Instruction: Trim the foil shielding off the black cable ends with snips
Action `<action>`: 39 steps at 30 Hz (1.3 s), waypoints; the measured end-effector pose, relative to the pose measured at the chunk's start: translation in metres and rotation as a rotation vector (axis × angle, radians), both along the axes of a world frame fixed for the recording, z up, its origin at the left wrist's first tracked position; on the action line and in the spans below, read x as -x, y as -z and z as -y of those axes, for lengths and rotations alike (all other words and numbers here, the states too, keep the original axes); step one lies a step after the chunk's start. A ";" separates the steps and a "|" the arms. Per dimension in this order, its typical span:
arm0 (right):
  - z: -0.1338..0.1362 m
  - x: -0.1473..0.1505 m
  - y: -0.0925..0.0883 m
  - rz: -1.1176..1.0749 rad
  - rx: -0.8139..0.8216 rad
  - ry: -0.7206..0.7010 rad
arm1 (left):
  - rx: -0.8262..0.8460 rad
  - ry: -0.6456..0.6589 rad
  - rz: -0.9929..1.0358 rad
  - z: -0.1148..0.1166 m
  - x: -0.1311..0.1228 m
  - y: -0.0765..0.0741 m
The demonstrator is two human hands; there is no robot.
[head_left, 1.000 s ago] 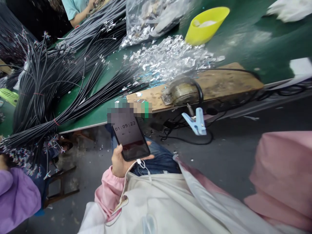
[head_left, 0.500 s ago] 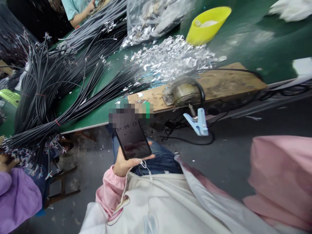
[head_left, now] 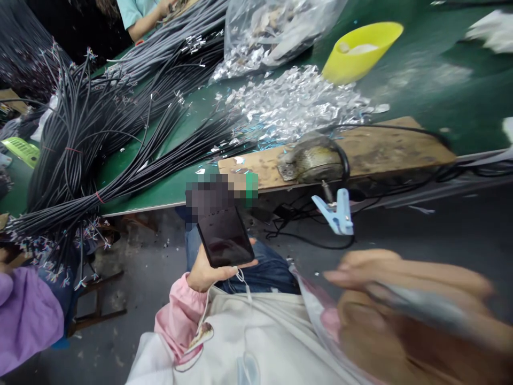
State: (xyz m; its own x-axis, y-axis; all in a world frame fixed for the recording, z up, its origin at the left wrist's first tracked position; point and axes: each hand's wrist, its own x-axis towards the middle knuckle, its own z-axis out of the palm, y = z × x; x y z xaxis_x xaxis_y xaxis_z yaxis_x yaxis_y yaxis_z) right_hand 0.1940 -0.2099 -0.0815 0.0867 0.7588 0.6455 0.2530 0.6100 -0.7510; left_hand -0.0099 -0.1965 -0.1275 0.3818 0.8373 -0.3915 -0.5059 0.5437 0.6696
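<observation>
A black smartphone point(head_left: 226, 240) rests in my left hand point(head_left: 204, 270), with the thumb along its lower edge and fingertips showing on the far side. Its screen is dark, and its upper end is covered by pixel blocks. A white cord point(head_left: 242, 280) hangs from the phone's lower end. At the lower right, close to the camera, my right hand point(head_left: 404, 315) is large and smeared by motion. A greyish streak shows among its fingers; I cannot make out what it is.
Bundled black cables point(head_left: 132, 182) lie on the green table point(head_left: 425, 48), beside silver foil scraps point(head_left: 300, 101). A yellow cup point(head_left: 363, 51) tilts behind them. At the edge, a wooden board point(head_left: 401, 144) carries a small device point(head_left: 316, 160) with a blue clip point(head_left: 339, 214). Another person's purple sleeve point(head_left: 28, 315) shows left.
My right hand has come into view at the lower right, where a pink sleeve was before. The table scene has shifted slightly right and down. The phone's clock digits have dimmed.
</observation>
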 end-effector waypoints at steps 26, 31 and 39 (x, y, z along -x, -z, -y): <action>-0.026 0.041 0.043 -0.005 0.132 -0.039 | -0.080 -0.033 -0.229 -0.002 -0.008 -0.013; -0.028 0.042 0.046 -0.003 0.132 -0.028 | -0.110 -0.024 -0.204 -0.003 -0.005 -0.011; -0.031 0.042 0.047 0.014 0.143 -0.007 | -0.044 -0.164 -0.213 0.001 -0.013 -0.010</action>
